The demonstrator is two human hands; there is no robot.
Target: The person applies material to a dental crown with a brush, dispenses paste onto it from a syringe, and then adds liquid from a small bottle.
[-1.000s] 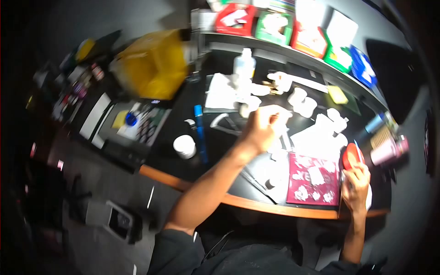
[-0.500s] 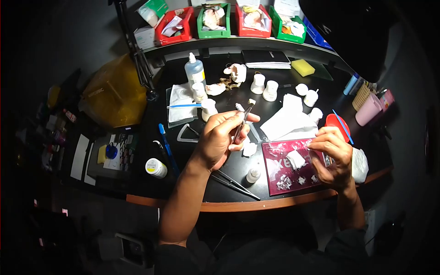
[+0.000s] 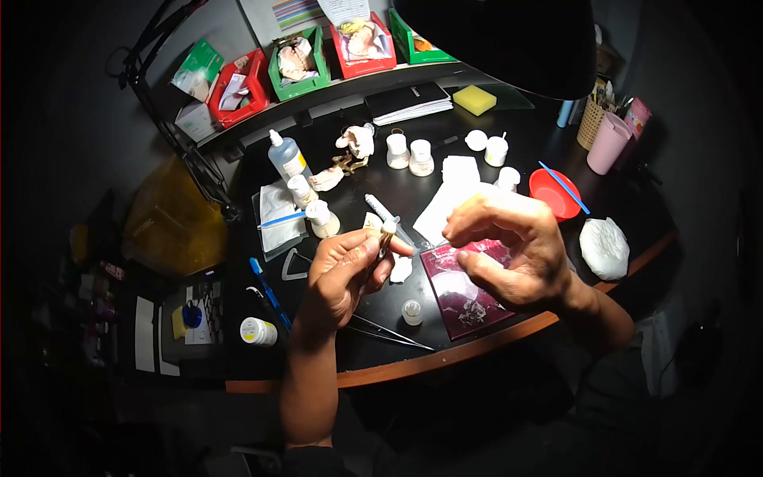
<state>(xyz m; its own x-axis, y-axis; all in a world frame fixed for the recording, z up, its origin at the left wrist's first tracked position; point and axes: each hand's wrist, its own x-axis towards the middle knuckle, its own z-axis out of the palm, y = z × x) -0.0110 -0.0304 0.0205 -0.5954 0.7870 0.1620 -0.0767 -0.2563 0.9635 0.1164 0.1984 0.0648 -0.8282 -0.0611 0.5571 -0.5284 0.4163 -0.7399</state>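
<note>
My left hand (image 3: 343,266) is closed around a slim dark metal holder with a small whitish, tooth-like piece (image 3: 389,227) at its upper end. To its right, my right hand (image 3: 517,250) is raised over the dark red glass slab (image 3: 457,318), fingers curled toward the thumb. Something very thin may be between those fingertips; I cannot make it out. A white pad (image 3: 455,283) and crumpled white scraps (image 3: 472,312) lie on the slab, partly behind the hand. Below the left hand are long tweezers (image 3: 397,337) and a small clear glass jar (image 3: 412,312).
Behind the hands stand several white-capped bottles (image 3: 420,157), a tooth model (image 3: 355,141) and a syringe (image 3: 383,208). A red bowl (image 3: 548,208) with a blue stick (image 3: 566,188) and a round white pad (image 3: 604,248) are at right. A dark lamp head (image 3: 509,48) hangs above.
My right hand has risen from the slab's right side and moved left, nearer the left hand. The left hand has turned its held piece toward me. The view has shifted and tilted.
</note>
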